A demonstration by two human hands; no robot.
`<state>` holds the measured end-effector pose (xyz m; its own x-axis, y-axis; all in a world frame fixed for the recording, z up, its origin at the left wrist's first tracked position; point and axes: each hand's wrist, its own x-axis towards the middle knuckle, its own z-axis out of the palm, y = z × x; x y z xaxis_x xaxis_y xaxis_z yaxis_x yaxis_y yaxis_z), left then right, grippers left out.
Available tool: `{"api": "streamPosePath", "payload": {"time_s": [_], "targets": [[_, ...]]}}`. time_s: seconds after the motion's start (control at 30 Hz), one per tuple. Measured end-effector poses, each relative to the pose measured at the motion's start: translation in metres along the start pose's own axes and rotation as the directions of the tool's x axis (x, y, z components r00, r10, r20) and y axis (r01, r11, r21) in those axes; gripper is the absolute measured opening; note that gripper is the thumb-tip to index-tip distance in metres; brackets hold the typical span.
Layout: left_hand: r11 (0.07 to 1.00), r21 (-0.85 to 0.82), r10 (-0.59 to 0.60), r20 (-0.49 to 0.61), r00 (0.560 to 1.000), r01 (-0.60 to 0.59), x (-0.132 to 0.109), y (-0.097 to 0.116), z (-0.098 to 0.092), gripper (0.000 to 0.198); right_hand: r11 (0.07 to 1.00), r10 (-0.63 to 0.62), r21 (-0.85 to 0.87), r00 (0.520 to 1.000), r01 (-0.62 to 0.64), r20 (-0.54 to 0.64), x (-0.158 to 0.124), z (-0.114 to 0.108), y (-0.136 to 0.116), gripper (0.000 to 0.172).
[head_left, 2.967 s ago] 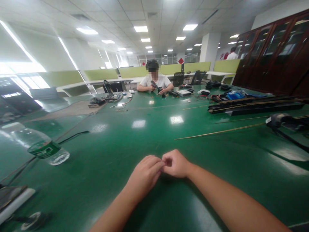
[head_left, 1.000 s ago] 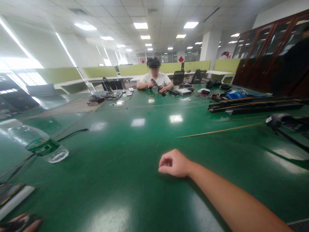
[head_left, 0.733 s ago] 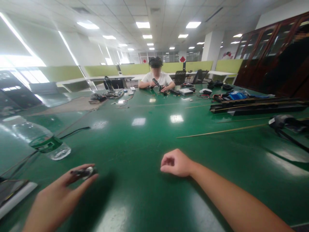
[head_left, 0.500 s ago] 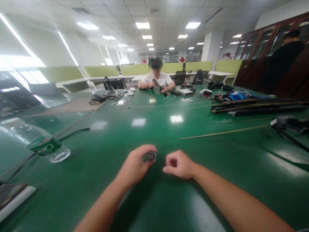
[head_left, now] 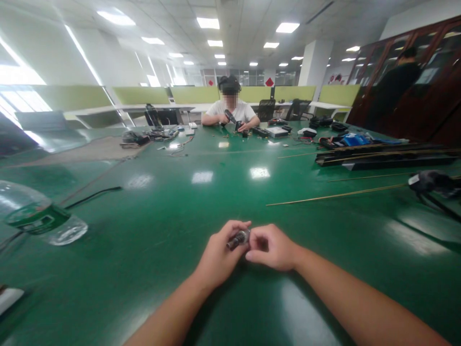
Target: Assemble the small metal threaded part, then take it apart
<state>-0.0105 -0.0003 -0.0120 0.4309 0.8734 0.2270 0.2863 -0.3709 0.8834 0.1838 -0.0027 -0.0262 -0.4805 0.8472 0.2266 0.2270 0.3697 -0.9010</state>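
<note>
My left hand (head_left: 225,252) is closed around a small grey metal part (head_left: 237,239), gripped between thumb and fingers. The part has a rounder, wider end on the right and a narrow ribbed stem that points left, toward my palm. Close against its wide end, the curled fingers of my right hand (head_left: 272,246) form a pinch. Whether those fingers hold anything is hidden. Both hands are low over the green tabletop (head_left: 173,211), nearly touching each other.
A water bottle (head_left: 43,216) leans at the left, near a black cable (head_left: 95,196). Thin brass-coloured rods (head_left: 306,199) and black channels (head_left: 378,156) lie at the right. Across the table, a person in a white shirt (head_left: 248,113) handles a power drill (head_left: 230,117).
My left hand has moved right with the metal part and turned it from end-on to side-on. It now meets my right hand, which stays curled. The view has shifted slightly.
</note>
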Motion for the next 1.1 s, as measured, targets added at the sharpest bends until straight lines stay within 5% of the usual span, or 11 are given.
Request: {"api": "streamPosePath", "payload": {"time_s": [0.67,1.1], "targets": [[0.997,0.064,0.051,-0.051,0.997,-0.048,-0.0011,0.0037,0.0019,0.022,1.000,0.009,-0.020,1.000,-0.009,0.021,-0.0015,-0.0010,-0.0031,0.030],[0.992,0.095,-0.072,-0.074,0.995,0.079,0.0018,0.0065,-0.0008,0.020,1.000,0.028,-0.002,1.000,-0.028,-0.012,-0.0015,0.0016,-0.0025,0.032]]}}
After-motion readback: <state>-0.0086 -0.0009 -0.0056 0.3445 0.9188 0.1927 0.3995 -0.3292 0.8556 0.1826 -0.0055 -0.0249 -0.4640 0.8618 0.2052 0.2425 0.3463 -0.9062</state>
